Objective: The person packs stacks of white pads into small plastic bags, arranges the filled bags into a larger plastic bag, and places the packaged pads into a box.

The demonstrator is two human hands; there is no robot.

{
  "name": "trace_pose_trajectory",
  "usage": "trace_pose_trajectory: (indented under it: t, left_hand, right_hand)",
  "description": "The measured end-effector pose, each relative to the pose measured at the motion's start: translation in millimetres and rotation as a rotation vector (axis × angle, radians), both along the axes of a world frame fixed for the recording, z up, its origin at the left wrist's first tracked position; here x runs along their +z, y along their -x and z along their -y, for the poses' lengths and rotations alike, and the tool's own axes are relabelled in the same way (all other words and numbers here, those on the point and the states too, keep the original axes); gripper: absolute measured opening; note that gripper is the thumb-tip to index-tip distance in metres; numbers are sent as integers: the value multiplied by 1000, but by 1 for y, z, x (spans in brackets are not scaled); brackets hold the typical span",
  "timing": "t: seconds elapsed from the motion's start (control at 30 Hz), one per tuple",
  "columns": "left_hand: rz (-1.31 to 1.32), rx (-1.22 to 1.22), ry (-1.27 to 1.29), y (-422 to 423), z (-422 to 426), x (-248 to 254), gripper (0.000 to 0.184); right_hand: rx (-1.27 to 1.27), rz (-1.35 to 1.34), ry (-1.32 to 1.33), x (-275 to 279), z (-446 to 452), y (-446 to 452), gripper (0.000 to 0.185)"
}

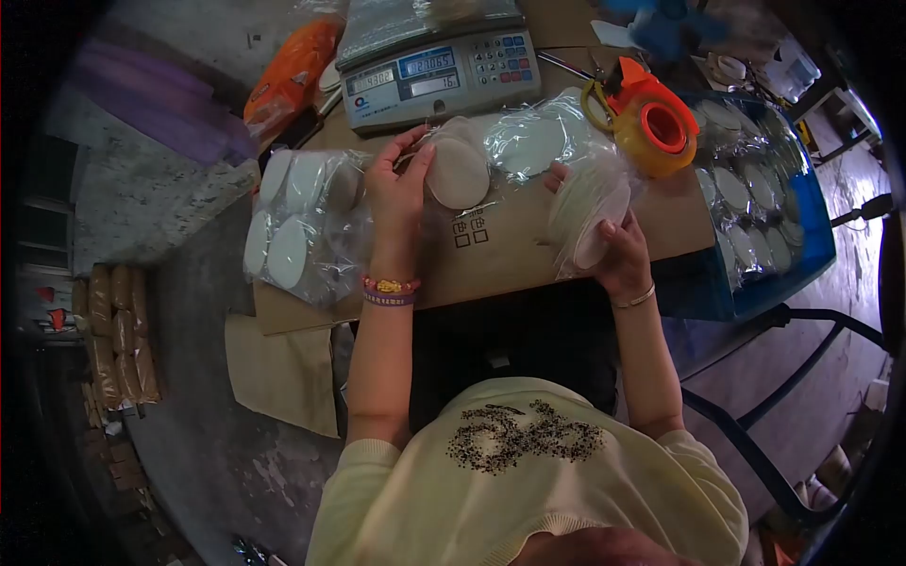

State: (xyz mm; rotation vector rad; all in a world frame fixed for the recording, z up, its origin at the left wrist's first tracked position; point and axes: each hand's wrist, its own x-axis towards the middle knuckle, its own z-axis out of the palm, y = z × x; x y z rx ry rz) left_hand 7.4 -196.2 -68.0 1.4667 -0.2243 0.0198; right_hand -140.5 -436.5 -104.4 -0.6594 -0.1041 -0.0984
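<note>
My left hand (400, 179) is at the left edge of a clear bag with a pale round disc (460, 174), thumb and fingers pinched on the plastic in front of the scale. My right hand (618, 247) grips a clear bag holding a stack of pale discs (587, 212), tilted over the cardboard's right part. Between the hands, farther back, lies another bagged disc (530, 143). Left of my left hand are bags of several pale oval discs (294, 217). All of this is over a cardboard sheet (505, 255).
A digital scale (442, 79) stands at the back. Tape dispensers (658, 127) lie at the back right, beside a blue crate (802, 193) of bagged discs. An orange bag (291, 77) is at the back left. A blue metal frame (755, 453) stands at the right.
</note>
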Motion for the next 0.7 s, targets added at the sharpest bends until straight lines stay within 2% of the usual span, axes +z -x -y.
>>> trace_pose_trajectory:
  t: [0.07,0.1,0.17,0.2,0.3,0.37,0.43,0.47,0.57,0.6,0.67,0.7]
  left_hand:
    - [38,48,-43,12,5,8,20]
    - [35,40,-40,21,10,12,20]
    - [39,-52,-49,43,23,22,15]
    - [24,-110,-18,57,34,30,19]
    - [77,-158,21,69,51,23,23]
    - [63,-194,10,61,61,14,28]
    - [99,-311,-110,59,74,7,30]
    - [147,-383,-166,61,80,12,23]
    - [233,-422,-208,71,103,22,22]
    - [254,-373,-17,63,117,14,28]
    - [428,-196,-421,35,110,14,30]
    - [770,43,-603,15,105,-1,47]
  right_hand:
    - [31,-32,92,-7,2,4,75]
    - [23,-36,95,-5,0,7,75]
    - [-17,-140,307,4,-9,14,77]
    - [-24,-141,310,10,-14,16,77]
    - [-93,-184,288,20,-25,23,77]
    - [-156,-235,121,20,-22,33,73]
    - [-179,-259,48,16,-18,43,71]
    - [-198,-276,-27,14,-15,47,69]
    - [-225,-248,-96,6,-8,60,62]
    - [-234,-247,-96,4,-5,61,62]
    - [-219,-180,-315,-4,2,65,58]
    - [-225,-180,-316,-12,8,69,58]
